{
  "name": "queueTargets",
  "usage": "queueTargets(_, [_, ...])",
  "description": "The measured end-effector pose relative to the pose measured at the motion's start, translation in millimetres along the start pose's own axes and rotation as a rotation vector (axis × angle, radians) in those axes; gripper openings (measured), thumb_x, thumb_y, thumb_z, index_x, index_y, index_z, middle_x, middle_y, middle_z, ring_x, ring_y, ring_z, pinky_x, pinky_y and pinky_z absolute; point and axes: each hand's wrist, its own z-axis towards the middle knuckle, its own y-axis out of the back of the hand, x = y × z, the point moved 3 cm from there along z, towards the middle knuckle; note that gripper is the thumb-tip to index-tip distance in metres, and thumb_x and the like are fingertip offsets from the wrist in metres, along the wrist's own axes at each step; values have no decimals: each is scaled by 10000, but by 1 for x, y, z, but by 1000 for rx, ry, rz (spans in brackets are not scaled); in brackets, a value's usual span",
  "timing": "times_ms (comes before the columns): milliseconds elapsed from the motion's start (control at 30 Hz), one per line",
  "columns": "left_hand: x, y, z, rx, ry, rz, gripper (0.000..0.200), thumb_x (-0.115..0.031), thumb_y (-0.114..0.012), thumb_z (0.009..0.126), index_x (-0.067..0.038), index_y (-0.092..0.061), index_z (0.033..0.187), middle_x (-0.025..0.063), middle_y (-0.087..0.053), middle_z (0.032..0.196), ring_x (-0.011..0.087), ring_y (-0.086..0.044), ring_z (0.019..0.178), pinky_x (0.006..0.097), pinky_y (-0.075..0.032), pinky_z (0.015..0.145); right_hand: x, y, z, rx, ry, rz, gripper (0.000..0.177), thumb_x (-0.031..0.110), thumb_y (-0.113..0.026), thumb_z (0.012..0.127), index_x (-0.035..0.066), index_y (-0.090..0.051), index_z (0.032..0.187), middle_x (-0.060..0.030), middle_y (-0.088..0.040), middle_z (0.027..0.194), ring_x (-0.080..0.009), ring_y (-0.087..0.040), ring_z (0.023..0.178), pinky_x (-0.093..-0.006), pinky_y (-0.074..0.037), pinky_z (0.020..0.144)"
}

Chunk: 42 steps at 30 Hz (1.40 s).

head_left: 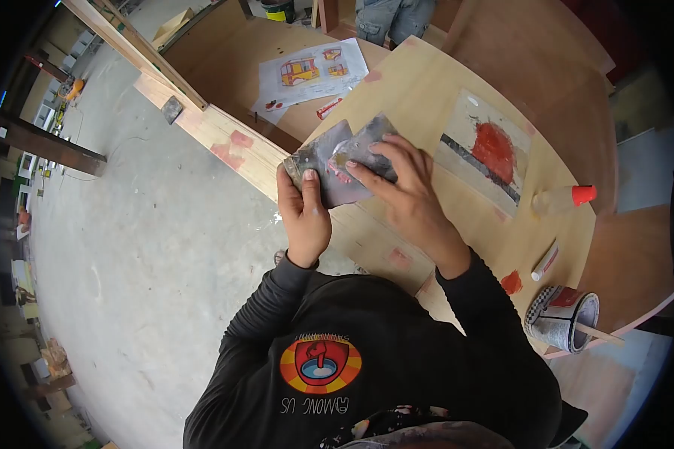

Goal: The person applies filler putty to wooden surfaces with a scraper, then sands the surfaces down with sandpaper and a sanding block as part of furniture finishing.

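My left hand (pixel 307 221) grips a flat grey putty spreader (pixel 318 161) by its near edge, thumb on top. In my right hand (pixel 419 202) is a second grey spreader (pixel 374 133), its fingers pressed on the upper face. The two blades overlap, and a smear of pinkish putty (pixel 338 166) shows where they meet. Both are held above the corner of a pale plywood panel (pixel 419 97). To the right, a mixing board (pixel 457 123) with a dark stripe lies on that panel, bearing a mound of red putty (pixel 494 153).
Along the panel's right side are a red-capped bottle (pixel 554 200), a white tube (pixel 545 260) and an open can (pixel 565 318) with a stick. A printed vehicle drawing (pixel 277 78) lies beyond. A dark block (pixel 172 109) rests on the timber rail. Another person's legs (pixel 394 21) stand at the top.
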Motion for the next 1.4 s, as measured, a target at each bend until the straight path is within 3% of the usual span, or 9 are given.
queueTargets(367, [-7,-6,6,44,246,-408,273,-92,-425,1033,-53,-432,1303,79,-586,1199,181,-603,1083,375,-530,929,-26,-23,-31,-131,-108,197,611,-96,-605,710,124,-657,1278,-138,-529,1245,-341,-507,1218,-428,-420,1012])
queueTargets(500, [-9,-2,11,-24,29,-271,215,-122,-426,1054,-58,-435,1260,37,-562,1141,98,-538,1022,280,-458,935,-37,-3,-31,-246,-288,390,410,-59,-551,885,41,-622,1276,-167,-619,1137,-280,-639,1034,-350,-522,872])
queueTargets(567, [-8,-1,9,-83,-28,-125,206,-135,-436,1054,-53,-436,1243,23,-548,1123,80,-501,1012,247,-428,925,-20,-2,-36,-473,-759,1186,308,43,-491,993,-22,-572,1284,-108,-668,1055,-200,-667,935,-305,-536,833])
queueTargets(733, [-4,-11,-2,-90,-77,75,208,-127,-436,1044,-12,-446,1216,13,-528,999,68,-448,877,212,-397,788,3,-39,-36,-400,-1009,1350,244,186,-549,983,32,-589,1169,-75,-672,970,-167,-677,739,-323,-519,450])
queueTargets(967, [-12,-10,-25,124,-311,476,213,-93,-464,1018,29,-478,1193,72,-598,931,115,-510,818,260,-434,734,-10,-22,-14,-554,-1084,1304,198,161,-552,965,30,-602,1104,-73,-661,944,-197,-669,701,-346,-480,436])
queueTargets(1033, [-12,1,-15,166,-191,522,251,-139,-446,1034,8,-463,1237,97,-607,1050,151,-587,943,292,-505,802,-18,-12,-11,-557,-993,1366,233,164,-538,978,1,-596,1133,-83,-655,980,-210,-670,757,-340,-521,538])
queueTargets(1100, [1,0,-10,57,262,-190,293,-151,-405,1044,-29,-417,1310,97,-580,1173,190,-617,1043,367,-568,850,-14,-1,-8,-530,-406,757,232,133,-532,976,-32,-611,1118,-113,-653,936,-212,-662,770,-340,-571,646])
queueTargets(1167, [0,-3,-6,54,298,-290,322,-134,-378,1045,-77,-378,1361,85,-554,1246,216,-618,1110,426,-592,879,-5,0,-6,-342,30,421,374,-15,-593,854,2,-616,1227,-199,-612,1123,-346,-640,1057,-404,-563,859])
queueTargets(1400, [3,-4,-5,50,252,-438,293,-126,-403,1045,-113,-415,1338,94,-587,1234,215,-626,1085,418,-572,890,-12,-34,-38,-160,-82,278,551,-80,-579,782,107,-619,1299,-193,-525,1237,-388,-579,1140,-458,-532,906])
